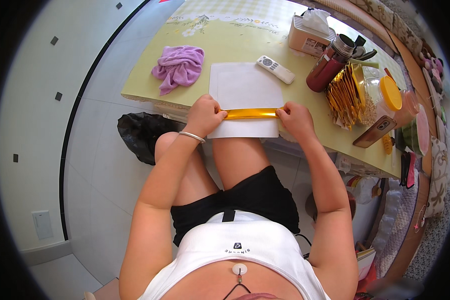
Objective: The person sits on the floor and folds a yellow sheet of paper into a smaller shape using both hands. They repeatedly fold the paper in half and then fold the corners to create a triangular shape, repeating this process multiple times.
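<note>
A shiny gold foil strip (251, 114) stretches sideways between my two hands, above a white sheet (245, 86) at the table's near edge. My left hand (205, 116) pinches the strip's left end between thumb and fingers. At the other end, my right hand (295, 119) grips it the same way. The white sheet reaches past the table edge over my lap. Just beyond its upper right corner lies a white remote control (275, 69). A crumpled purple cloth (179, 69) rests to the left of the sheet.
On the right of the table (235, 45) stand a dark red thermos (330, 62), a stack of gold packets (344, 95), a jar with a yellow lid (390, 93) and a propped phone (375, 132). A tissue box (305, 40) is behind. A black bag (142, 137) sits below left.
</note>
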{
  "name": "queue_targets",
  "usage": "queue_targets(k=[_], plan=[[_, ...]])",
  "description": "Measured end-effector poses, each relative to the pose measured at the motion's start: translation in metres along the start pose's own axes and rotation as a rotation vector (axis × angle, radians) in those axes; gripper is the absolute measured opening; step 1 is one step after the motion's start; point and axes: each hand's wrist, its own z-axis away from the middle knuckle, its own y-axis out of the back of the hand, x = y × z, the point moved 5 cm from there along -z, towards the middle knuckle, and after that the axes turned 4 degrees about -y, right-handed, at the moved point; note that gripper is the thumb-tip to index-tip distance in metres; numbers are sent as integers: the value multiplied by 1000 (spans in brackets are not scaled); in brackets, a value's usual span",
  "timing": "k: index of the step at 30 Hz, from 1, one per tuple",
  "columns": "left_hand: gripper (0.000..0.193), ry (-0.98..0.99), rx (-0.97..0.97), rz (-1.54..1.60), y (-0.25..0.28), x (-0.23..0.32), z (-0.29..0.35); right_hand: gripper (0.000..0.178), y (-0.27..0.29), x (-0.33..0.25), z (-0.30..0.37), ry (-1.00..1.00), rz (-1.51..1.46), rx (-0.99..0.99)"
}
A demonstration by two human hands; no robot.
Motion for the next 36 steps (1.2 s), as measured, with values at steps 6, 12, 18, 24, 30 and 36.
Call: queue_targets(k=[6,12,18,24,30,36], plan=[[22,-39,11,-81,-1,8,0,24,0,-4,2,63,119,57],[22,6,-15,-129,-1,14,0,22,6,-45,26,455,402,402],[21,60,-70,-161,1,16,-3,31,-27,-47,39,926,381,265],[27,-544,192,-330,8,55,5,36,-30,-41,38,928,422,214],[34,-879,10,-496,-22,57,16,46,-43,-52,55,821,433,109],[49,-750,-102,-417,-16,33,31,51,-27,-17,53,711,377,133]])
